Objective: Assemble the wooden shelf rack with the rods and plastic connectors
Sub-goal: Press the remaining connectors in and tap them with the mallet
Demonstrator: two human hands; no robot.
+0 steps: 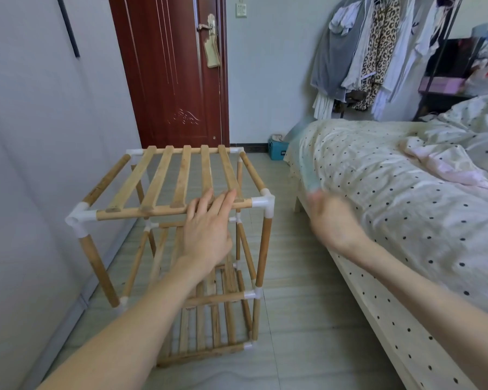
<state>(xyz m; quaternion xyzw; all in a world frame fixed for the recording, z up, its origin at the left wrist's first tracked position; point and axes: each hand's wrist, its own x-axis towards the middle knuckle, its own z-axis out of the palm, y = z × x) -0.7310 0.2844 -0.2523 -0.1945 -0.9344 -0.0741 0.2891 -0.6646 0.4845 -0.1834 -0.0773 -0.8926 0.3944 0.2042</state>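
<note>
While left hand (209, 229) rests flat on rack (164, 212) front edge; right hand (333, 218) blurred.

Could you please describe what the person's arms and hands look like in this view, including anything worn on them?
Both forearms are bare right to the bottom of the frame: no sleeves, gloves, watch or bracelets show. The left hand is sharp, with slim fingers and no rings visible. The right hand is smeared by motion blur, so its fingers and any rings cannot be made out.
</note>
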